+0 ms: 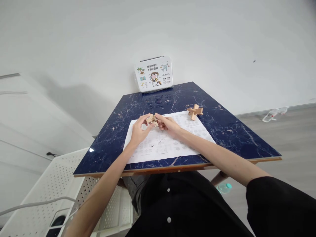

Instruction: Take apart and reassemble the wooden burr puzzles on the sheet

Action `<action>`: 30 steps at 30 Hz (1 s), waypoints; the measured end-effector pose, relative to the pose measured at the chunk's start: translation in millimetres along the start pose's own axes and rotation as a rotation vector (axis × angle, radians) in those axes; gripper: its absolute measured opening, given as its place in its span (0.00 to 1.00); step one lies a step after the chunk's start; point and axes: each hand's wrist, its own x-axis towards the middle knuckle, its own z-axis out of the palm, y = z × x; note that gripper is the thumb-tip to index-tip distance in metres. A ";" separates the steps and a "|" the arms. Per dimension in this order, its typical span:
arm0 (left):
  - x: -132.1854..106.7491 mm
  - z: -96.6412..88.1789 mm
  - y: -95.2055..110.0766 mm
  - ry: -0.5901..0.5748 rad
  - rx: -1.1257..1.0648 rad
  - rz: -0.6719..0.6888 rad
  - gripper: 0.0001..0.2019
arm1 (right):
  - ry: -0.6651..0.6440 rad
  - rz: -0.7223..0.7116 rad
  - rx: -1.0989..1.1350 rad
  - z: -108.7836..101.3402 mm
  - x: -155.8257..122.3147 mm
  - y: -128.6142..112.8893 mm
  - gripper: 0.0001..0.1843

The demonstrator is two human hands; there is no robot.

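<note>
Both hands grip one small wooden burr puzzle (152, 120) made of pale interlocking blocks, held just above a printed sheet. My left hand (140, 131) pinches it from the left with thumb and fingers. From the right, my right hand (168, 124) closes its thumb and fingers on the same puzzle. Parts of the blocks are hidden behind the fingertips. Below lies the white paper sheet (145, 149), covered with faint diagrams and a few black check marks. At the sheet's upper right corner rests a second wooden puzzle (195, 112), shaped like a star of crossed bars.
A white case (154, 75) with cartoon prints leans on the wall at the far edge of the dark blue marbled table (232, 135). White perforated baskets (61, 174) stand at the left. A bottle (224, 188) is on the floor below the table.
</note>
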 end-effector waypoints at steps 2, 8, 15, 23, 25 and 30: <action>-0.5 -0.6 1.1 -0.023 0.045 0.033 0.32 | -0.007 -0.006 -0.017 1.0 -1.0 -0.4 0.30; -2.2 -2.0 1.0 -0.007 0.140 0.059 0.34 | -0.019 0.006 -0.067 -1.4 2.0 3.0 0.29; -2.1 -3.1 -0.8 -0.029 0.139 0.057 0.33 | -0.032 0.001 -0.204 -12.5 8.6 6.9 0.31; -3.4 -3.3 -0.9 -0.037 0.171 0.092 0.30 | 0.025 -0.041 -0.374 -8.1 0.8 3.0 0.33; -3.7 -3.2 0.1 -0.031 0.178 0.094 0.30 | 0.023 -0.034 -0.356 -6.0 -1.0 1.7 0.33; -2.9 -4.7 6.8 -0.001 0.189 0.115 0.27 | 0.023 0.009 -0.339 -4.2 -2.7 -0.6 0.33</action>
